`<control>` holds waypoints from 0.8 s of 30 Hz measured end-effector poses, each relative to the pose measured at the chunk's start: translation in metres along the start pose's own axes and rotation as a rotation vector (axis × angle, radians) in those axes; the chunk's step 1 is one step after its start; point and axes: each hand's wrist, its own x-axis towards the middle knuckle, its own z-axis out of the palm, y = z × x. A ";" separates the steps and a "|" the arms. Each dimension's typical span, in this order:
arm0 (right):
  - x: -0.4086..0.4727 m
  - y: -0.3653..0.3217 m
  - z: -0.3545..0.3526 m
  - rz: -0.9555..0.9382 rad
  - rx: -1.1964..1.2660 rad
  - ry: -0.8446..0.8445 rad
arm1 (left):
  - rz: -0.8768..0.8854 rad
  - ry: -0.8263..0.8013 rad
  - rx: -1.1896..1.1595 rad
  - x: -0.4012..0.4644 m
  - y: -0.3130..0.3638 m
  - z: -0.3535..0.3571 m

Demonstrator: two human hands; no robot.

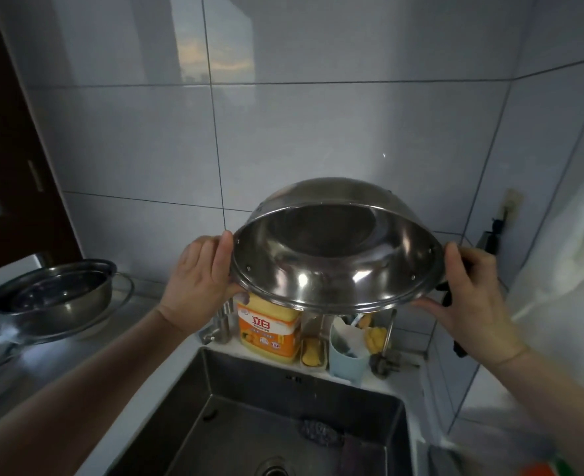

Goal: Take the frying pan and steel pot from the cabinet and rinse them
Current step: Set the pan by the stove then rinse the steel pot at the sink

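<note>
steel pot (335,255) held up in the centre of the frame, tipped so its open mouth faces the camera and downward, shiny inner wall and small rivet heads in view. left hand (199,283) clamped on the pot's left rim, thumb up along the edge, fingers (241,297) curled under the lower lip. right hand (472,293) clamped on the right rim over a dark handle, thumb on top, fingers wrapped beneath. both forearms bare, reaching in from the lower corners.

directly below the pot, in the lower centre: a stainless sink (318,383) with a drain at the bottom edge and a grey scouring pad (318,432) lying on its floor. along the sink's back ledge, partly hidden by the pot: an orange detergent bottle (270,331), a small tray with something yellow (313,355), a pale blue cup (347,359) holding utensils, and a metal tap base (220,324) at the left.

at the left of the frame, on the counter: stacked steel bowls (57,297), the top one wet inside. pale wall tiles (318,132) across the upper frame; a dark wooden frame (12,166) at the upper left.
</note>
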 end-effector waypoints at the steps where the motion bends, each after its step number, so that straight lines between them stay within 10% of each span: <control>1: -0.002 0.003 0.001 0.011 0.011 -0.019 | -0.011 -0.020 -0.014 -0.001 0.003 0.001; 7: -0.013 0.011 0.010 0.086 0.157 -0.261 | -0.100 -0.360 -0.136 -0.011 0.015 0.010; 15: -0.025 0.023 0.038 0.501 0.368 -1.051 | -0.053 -0.940 -0.654 -0.029 0.021 0.044; 24: -0.047 0.008 0.046 0.639 0.387 -1.163 | -0.076 -1.130 -0.702 -0.047 0.015 0.066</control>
